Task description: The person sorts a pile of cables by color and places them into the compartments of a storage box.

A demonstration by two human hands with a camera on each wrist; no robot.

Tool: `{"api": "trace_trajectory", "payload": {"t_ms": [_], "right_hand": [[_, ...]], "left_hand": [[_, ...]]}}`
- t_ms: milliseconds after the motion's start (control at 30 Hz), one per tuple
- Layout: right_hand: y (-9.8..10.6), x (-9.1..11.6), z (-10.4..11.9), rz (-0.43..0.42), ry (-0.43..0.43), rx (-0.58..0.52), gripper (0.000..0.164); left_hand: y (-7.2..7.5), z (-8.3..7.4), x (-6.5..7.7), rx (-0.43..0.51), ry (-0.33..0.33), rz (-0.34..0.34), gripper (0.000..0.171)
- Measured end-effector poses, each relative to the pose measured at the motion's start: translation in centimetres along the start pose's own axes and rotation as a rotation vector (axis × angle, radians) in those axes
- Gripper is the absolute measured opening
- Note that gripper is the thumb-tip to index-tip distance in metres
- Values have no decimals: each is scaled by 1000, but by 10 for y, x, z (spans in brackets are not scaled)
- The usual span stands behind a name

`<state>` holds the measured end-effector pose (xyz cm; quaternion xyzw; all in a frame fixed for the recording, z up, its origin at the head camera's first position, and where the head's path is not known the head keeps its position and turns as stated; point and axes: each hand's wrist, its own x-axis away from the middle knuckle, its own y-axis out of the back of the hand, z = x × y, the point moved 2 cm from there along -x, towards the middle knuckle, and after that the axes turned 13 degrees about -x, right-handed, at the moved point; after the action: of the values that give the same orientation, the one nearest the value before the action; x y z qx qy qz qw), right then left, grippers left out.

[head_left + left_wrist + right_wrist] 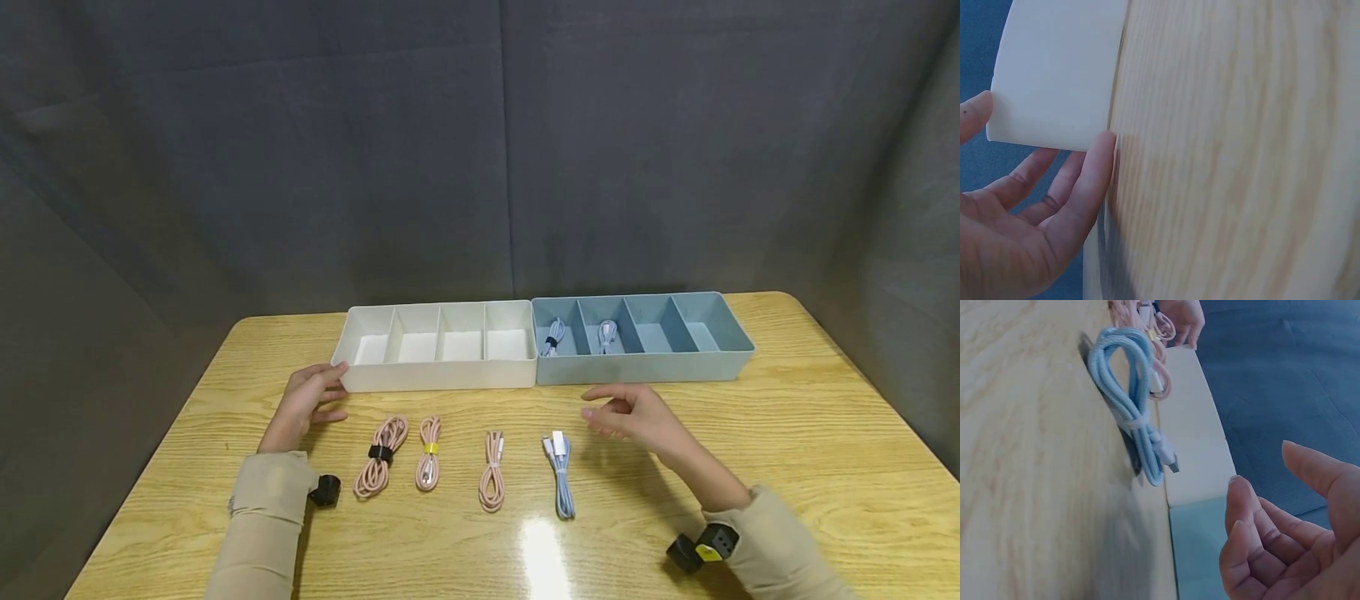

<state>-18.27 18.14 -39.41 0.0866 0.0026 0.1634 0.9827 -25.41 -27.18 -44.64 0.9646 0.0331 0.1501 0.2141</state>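
My left hand [306,400] touches the left end of a white divided box [442,377], its fingers fairly straight and the thumb near the top rim. Above the table, in front of a blue divided box [637,368], hovers my right hand [626,412], fingers loosely bent and holding nothing. Nearest to it lies a bundled blue charging cable [562,483], also large in the right wrist view. Left of that are three pink cables: one with a pale tie [492,483], one with a yellow strap [428,468], and a thicker one with a black strap [372,477].
Both boxes stand end to end at the back of the wooden table [420,550]. In the blue box's two left compartments lie a blue cable with a black strap [553,336] and another bundled blue cable [607,335]. A dark curtain [375,167] hangs behind.
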Motion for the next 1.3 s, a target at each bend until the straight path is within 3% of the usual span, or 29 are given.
{"api": "trace_trajectory", "payload": {"t_ms": [467,633,900,1133,1300], "right_hand": [[-16,1,-14,142,-53,-33,57],[-19,1,-18,154,-75,-22,61],[-26,1,-21,170,-112,-23,65],[-31,0,-26,169,-143,63,64],[-35,-1,-28,161,-163,92,64]], "left_hand": [[0,-16,16,-1,23,19,78],[-1,-18,17,-14,44,14,73],[1,-19,19,-7,18,14,71],[0,-12,12,6,5,5,74],[0,-15,16,-3,8,7,74]]}}
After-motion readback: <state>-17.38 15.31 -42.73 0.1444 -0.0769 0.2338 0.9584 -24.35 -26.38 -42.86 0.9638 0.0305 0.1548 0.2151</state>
